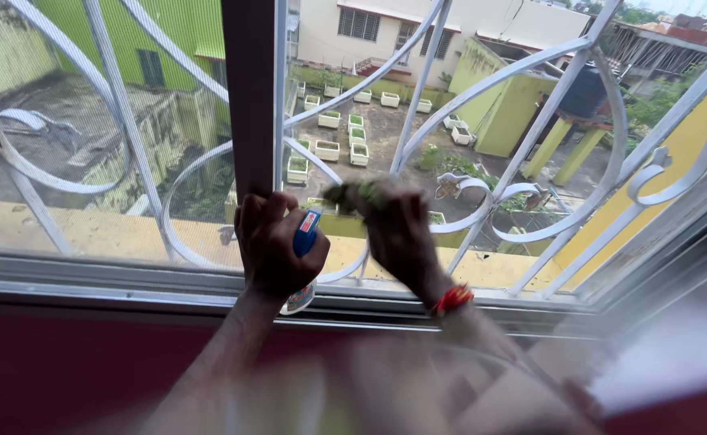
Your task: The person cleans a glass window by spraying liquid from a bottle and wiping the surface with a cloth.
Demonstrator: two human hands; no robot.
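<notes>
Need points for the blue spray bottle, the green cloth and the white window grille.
blue spray bottle (306, 234), head view, on the blue neck showing between the left hand's fingers.
green cloth (353, 193), head view, on the bunched part above the right hand.
white window grille (482, 205), head view, on a curled bar.

An upper-floor room of a home in a built-up neighbourhood. Just beyond the fingers (266, 211) stands a sliding window (250, 97) with a curled white metal grille (482, 193); past it lie a rooftop terrace with planter boxes (329, 149) and painted houses (168, 32).
</notes>
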